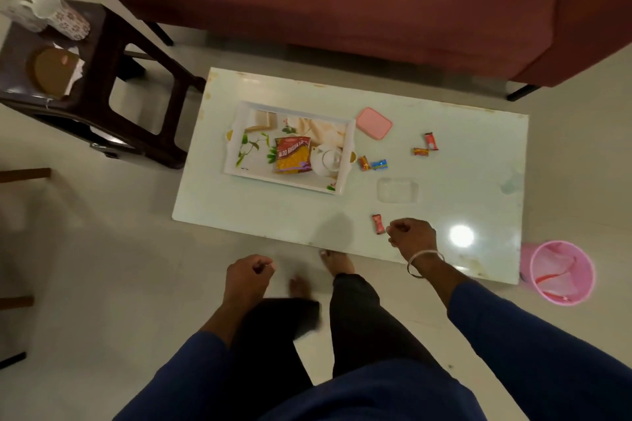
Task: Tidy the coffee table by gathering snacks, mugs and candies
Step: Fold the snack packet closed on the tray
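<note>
Red-wrapped candy [377, 224] lies at the surface's [273, 208] near edge, right hand [412, 236] loosely curled beside it, seemingly empty and ready to pinch; snack packet [293, 154] and white mug [326, 160] already sit in the tray [239, 133], left hand [248, 275] idle, curled, empty.

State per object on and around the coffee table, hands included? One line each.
snack packet: lying flat in tray
white mug: in tray, beside packet
tray: on table
pink lid: off, flat on table
clear container: open, empty
five candies: loose on table, nearest
pink bin: upright on floor
right hand: curled, beside nearest candy, grip unclear
left hand: loosely curled, empty
</note>
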